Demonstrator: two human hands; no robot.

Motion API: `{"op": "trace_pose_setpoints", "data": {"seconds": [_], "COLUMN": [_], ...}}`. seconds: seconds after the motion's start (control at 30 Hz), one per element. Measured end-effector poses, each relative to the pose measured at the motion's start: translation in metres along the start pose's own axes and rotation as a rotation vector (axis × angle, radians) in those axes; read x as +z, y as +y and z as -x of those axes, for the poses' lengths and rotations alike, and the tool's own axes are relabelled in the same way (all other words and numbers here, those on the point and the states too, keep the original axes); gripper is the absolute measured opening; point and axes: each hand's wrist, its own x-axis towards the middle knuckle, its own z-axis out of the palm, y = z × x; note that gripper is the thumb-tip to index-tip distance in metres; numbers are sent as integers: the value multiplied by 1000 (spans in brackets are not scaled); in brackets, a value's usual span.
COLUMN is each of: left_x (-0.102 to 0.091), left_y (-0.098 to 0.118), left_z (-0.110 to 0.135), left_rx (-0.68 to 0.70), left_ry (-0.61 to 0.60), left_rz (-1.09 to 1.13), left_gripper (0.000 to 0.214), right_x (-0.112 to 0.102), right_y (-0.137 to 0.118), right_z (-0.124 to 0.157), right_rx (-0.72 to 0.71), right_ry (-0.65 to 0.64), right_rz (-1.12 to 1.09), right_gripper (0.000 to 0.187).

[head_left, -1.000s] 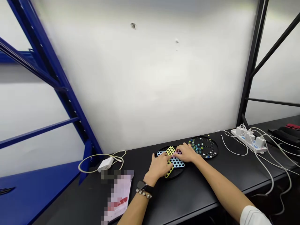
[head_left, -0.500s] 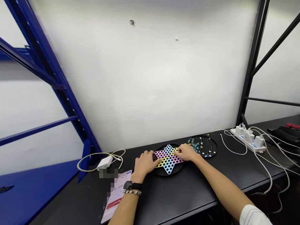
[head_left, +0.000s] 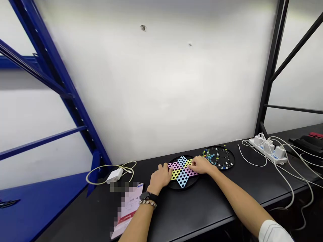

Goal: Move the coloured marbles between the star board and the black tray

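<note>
A star-shaped Chinese checkers board (head_left: 183,179) in pink, blue and yellow, full of dark round holes, lies over a round black tray (head_left: 176,188). At its left edge rests my left hand (head_left: 160,176), fingers bent downward and thumb drawn in close to them. Whatever those fingers hold is hidden. My right hand (head_left: 201,164) is closed in a pinch over the yellow and pink part at the right; nothing between its fingertips can be made out. Just behind it, a second round black tray (head_left: 233,158) carries several colourful glass marbles (head_left: 210,156), partly covered by the hand.
A phone (head_left: 131,205) with a timer display lies beside my left forearm. Behind it are a white charger (head_left: 114,175) and its looped cable. To the right, a white power strip (head_left: 270,151) trails several cables over the black table (head_left: 194,211). Blue and black shelf frames flank the wall.
My left thumb has drawn back off the yellow part toward the fingers, and the left hand sits slightly further right. My right hand stays at nearly the same spot. The view has shifted slightly.
</note>
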Motion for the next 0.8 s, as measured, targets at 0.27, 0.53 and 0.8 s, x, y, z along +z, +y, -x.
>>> {"op": "trace_pose_setpoints", "data": {"seconds": [0.27,0.53,0.8], "left_x": [1,-3,-4], "left_y": [-2,-1,3], "left_z": [-1,-3,-3], "left_rx": [62,35,-52], "left_ry": [-40,-13,19], "left_rz": [10,61,137], "left_gripper": [42,43,46], "right_x": [1,2,1], "right_y": [2,3,3], "right_z": [-1,-1,-1], "right_rx": [-13,-24,-4], "right_ry": [-20,-18,-42], "right_rz": [-6,-17,2], "right_gripper": [39,38,38]}}
